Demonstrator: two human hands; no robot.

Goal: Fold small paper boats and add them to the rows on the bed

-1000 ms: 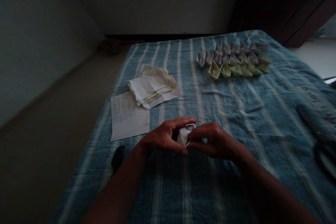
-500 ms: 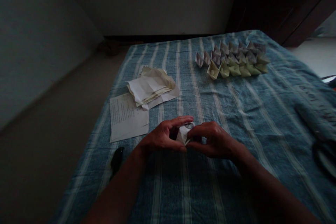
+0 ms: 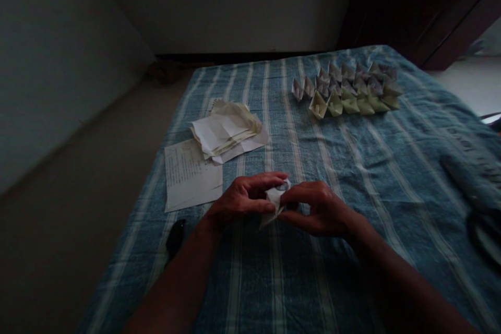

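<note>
A small piece of folded white paper (image 3: 275, 199) is held between both hands above the striped cloth. My left hand (image 3: 238, 199) grips it from the left, thumb on the near side and fingers over the far side. From the right, my right hand (image 3: 319, 207) pinches its edge between thumb and fingers. One pointed flap of the paper sticks out toward me below the left thumb. Part of the paper is hidden behind the fingers.
Creased sheets (image 3: 227, 130) lie stacked at the left, beside a printed sheet (image 3: 191, 175). Several folded paper boats (image 3: 352, 88) stand in rows at the far right. A dark object (image 3: 175, 237) lies by my left forearm. Scissors (image 3: 483, 224) rest at the right on the blue striped cloth (image 3: 250, 282).
My left thumb has moved up slightly along the folded paper. A pointed flap now extends lower toward me. The right hand keeps nearly the same place.
</note>
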